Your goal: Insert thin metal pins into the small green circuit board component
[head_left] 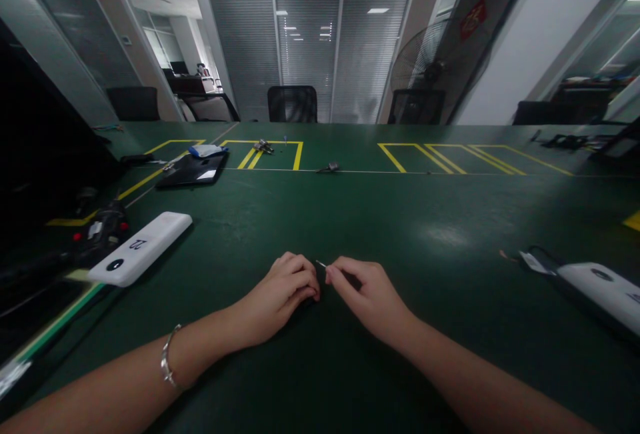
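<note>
On the green table (350,221), my left hand (283,297) rests with its fingers curled together. What it holds, if anything, is hidden by the fingers. Just right of it is my right hand (367,294), its thumb and index finger pinching a small thin metal piece (321,264). The piece's tip points up and left towards my left hand, with a small gap between the hands. A silver bracelet (167,357) is on my left wrist.
A white case marked 22 (145,247) lies on the left, beside dark equipment. Another white device (603,294) is at the right. Farther back are a black flat object (193,171), small metal parts (263,147), a dark small part (330,167) and yellow tape outlines.
</note>
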`<action>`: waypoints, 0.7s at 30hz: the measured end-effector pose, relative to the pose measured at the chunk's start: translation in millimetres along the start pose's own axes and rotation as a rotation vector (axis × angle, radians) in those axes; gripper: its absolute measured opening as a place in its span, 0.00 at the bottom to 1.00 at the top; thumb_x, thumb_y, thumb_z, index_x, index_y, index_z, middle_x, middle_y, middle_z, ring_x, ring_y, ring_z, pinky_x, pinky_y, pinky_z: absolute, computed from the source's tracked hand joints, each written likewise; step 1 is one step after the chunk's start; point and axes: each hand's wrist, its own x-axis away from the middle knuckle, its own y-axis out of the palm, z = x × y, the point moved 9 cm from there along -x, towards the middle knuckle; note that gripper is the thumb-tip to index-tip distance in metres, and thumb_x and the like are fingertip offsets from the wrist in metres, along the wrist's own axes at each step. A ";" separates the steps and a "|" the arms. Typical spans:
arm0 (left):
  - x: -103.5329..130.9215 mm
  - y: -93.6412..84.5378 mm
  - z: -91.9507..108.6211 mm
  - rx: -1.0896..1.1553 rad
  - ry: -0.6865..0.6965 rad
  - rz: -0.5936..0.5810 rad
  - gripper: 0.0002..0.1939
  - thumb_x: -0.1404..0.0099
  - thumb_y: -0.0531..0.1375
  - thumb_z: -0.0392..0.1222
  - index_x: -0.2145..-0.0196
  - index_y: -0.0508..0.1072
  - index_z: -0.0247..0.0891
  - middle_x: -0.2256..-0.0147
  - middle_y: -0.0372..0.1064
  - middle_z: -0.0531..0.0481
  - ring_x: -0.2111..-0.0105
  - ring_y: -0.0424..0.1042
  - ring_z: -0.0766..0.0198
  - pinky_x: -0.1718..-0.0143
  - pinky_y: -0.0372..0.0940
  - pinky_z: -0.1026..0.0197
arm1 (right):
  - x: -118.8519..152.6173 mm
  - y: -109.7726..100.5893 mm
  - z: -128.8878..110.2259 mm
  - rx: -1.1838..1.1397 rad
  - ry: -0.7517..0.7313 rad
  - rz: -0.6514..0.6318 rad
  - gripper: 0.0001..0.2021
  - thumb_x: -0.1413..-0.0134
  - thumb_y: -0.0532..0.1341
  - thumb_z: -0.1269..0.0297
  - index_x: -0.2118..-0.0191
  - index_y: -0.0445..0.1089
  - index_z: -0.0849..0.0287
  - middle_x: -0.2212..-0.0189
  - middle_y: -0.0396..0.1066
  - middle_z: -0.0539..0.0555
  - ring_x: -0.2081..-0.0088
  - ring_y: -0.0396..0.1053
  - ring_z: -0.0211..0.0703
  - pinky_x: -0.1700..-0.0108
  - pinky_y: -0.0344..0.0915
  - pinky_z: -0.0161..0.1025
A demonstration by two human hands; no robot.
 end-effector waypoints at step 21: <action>2.2 -12.8 -7.7 -0.177 -0.067 0.027 0.29 0.51 0.66 0.64 0.61 0.69 0.39 0.63 0.66 0.48 0.64 0.63 0.55 0.64 0.56 0.57 | 3.8 8.2 -9.6 0.129 -0.072 -0.165 0.16 0.48 0.63 0.71 0.52 0.67 0.53 0.57 0.69 0.52 0.60 0.68 0.44 0.59 0.65 0.39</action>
